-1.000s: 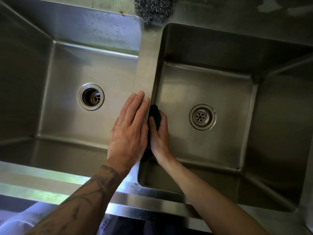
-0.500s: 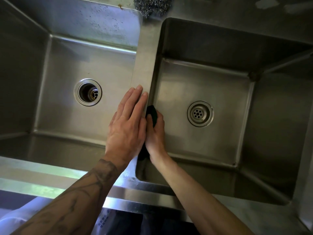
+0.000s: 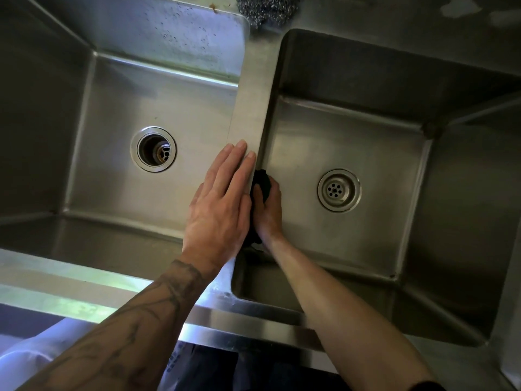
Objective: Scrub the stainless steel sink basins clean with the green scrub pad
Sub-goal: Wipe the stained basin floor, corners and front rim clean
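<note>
Two steel basins lie side by side, left and right, parted by a flat divider. The left hand rests flat on the divider, fingers straight and close together. The right hand is inside the right basin, fingers curled round the dark pad, pressing it against the wall just below the divider. Steel wool sits at the divider's far end.
</note>
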